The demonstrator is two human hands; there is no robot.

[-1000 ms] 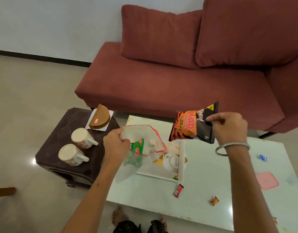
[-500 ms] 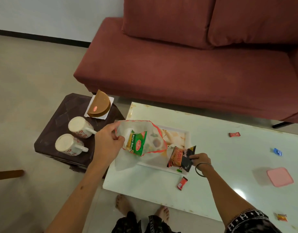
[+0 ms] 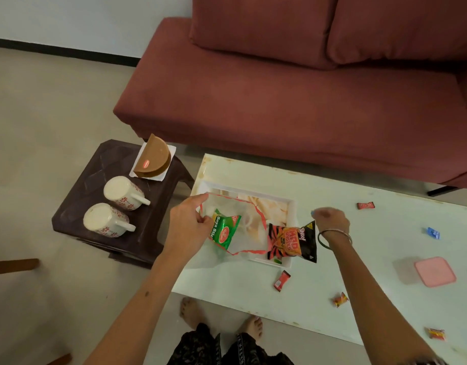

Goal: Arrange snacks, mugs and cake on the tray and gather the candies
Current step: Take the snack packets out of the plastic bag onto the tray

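Pink lid (image 3: 435,271) nr candies (image 3: 281,280); left fingers (image 3: 200,219) pinch bag (image 3: 233,227), right fingers (image 3: 319,213) loose.

You've got a big red sofa (image 3: 293,106) w/ two back cushions (image 3: 332,27) behind the pale tabletop (image 3: 358,299). Dark brown plastic stool (image 3: 116,241) just left of it. Pink square lid (image 3: 434,271) lies flat near the right edge. Beige floor (image 3: 42,127), black skirting strip along the white wall (image 3: 69,17).

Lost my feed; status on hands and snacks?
Left hand holding plastic bag, green packet inside. Right hand empty above tray. Orange packet on tray.
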